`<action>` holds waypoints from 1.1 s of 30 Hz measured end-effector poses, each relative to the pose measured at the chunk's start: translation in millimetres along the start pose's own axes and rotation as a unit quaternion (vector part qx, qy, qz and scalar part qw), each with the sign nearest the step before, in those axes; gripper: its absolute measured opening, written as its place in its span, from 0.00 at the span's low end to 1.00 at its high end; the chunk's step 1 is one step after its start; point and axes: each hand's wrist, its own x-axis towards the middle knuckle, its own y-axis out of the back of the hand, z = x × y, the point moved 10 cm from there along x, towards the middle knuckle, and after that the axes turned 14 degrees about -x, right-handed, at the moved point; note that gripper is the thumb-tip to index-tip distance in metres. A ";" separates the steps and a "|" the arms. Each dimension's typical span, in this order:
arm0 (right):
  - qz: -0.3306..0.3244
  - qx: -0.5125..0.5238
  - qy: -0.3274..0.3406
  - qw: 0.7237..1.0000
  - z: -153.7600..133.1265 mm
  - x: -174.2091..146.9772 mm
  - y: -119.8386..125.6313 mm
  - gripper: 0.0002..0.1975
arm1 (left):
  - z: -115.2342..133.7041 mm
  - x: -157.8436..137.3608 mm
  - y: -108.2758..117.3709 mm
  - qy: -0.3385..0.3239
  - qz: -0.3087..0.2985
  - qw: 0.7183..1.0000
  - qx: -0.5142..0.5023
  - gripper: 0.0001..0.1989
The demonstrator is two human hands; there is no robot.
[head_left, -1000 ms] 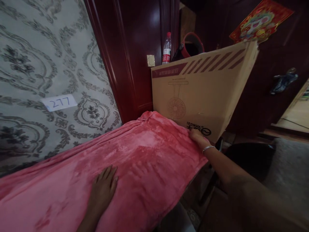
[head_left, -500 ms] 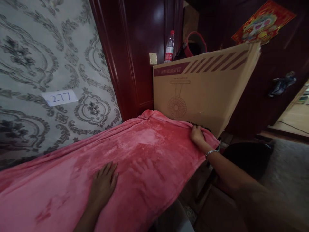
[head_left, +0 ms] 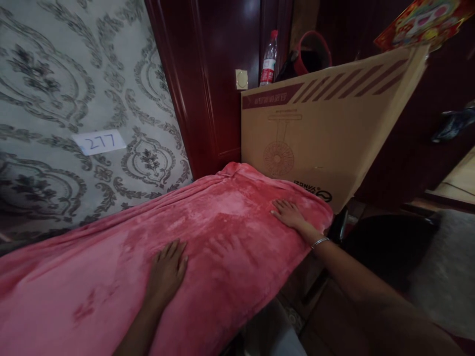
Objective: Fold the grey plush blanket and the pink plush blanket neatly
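Observation:
A pink plush blanket (head_left: 230, 212) is spread over a long raised surface, its far corner against a cardboard box. My left hand (head_left: 167, 272) lies flat on the blanket near the middle, palm down with fingers stretched out. Farther off, my right hand (head_left: 288, 213) rests flat on the cloth too, a little in from the right edge, fingers extended; a silver bracelet (head_left: 319, 243) circles that wrist. Between the hands, a handprint-shaped mark shows in the plush pile. Whatever supports the blanket is hidden beneath it.
Behind the blanket stands a big cardboard box (head_left: 326, 128) with a fan drawing. A plastic bottle (head_left: 269, 59) with a red cap is behind its top edge. Patterned wallpaper (head_left: 148, 94) bears a paper marked 277 (head_left: 100, 142). A dark round seat (head_left: 393, 247) is at right.
My right hand has let go of the blanket's far right edge and moved left to lie flat on top. That edge has dropped, uncovering lettering on the box. My left hand stays flat.

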 end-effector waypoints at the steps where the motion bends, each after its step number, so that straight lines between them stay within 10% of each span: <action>1: -0.003 -0.003 -0.009 1.000 1.8 0.7 -2.4 0.32 | -0.1 -0.3 -0.4 0.000 0.000 1.000 0.001 0.25; 14: -0.052 -0.030 -0.069 0.996 31.7 -4.9 14.4 0.27 | 6.5 -7.3 7.1 0.061 0.009 0.997 0.054 0.28; 18: -0.023 -0.034 -0.065 0.997 -13.5 6.0 32.9 0.28 | 4.2 -9.2 6.9 0.083 0.008 0.994 0.066 0.30; 24: 0.021 0.011 0.117 0.993 -135.0 -2.7 30.1 0.31 | 8.4 -12.5 8.4 0.086 0.001 0.993 0.075 0.30; 33: 0.044 0.003 0.124 0.991 -136.4 -14.3 13.4 0.32 | 3.9 -19.9 15.1 0.109 0.006 0.991 0.072 0.30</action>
